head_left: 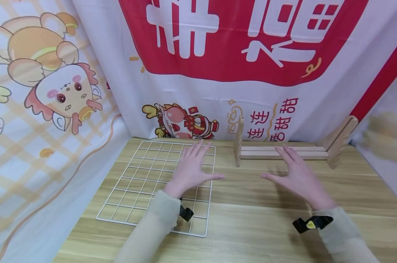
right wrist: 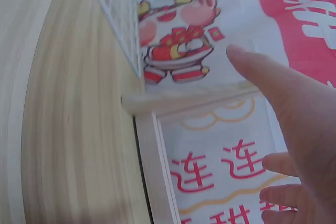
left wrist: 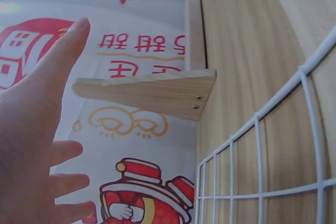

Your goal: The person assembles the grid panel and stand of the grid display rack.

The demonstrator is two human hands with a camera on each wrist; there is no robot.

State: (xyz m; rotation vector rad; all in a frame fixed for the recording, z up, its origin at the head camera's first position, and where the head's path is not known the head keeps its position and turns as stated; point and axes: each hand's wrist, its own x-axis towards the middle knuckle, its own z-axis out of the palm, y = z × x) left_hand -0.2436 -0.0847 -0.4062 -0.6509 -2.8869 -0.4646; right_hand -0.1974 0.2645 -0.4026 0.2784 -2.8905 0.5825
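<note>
My left hand (head_left: pixel 190 170) hovers over the right part of a white wire grid panel (head_left: pixel 142 179), fingers straight and thumb spread to the right. Nothing is in its grasp. Opposite it, my right hand (head_left: pixel 298 179) is held above the wooden table, also with straight fingers, its thumb pointing left. It holds nothing and is nearest to a wooden rack (head_left: pixel 283 152) at the back of the table. Two upright wooden end pieces, the left one (head_left: pixel 239 142) and the right one (head_left: pixel 343 142), are joined by low slats. In the left wrist view, two screws show on the left end piece (left wrist: pixel 152 92).
The wood-grain table (head_left: pixel 251 226) meets a printed white cloth (head_left: pixel 185 84) hanging behind the rack. Another patterned cloth (head_left: pixel 53 153) closes off the left side, and a pale cloth (head_left: pixel 382 168) stands at the right. Each wrist carries a small black camera on a strap.
</note>
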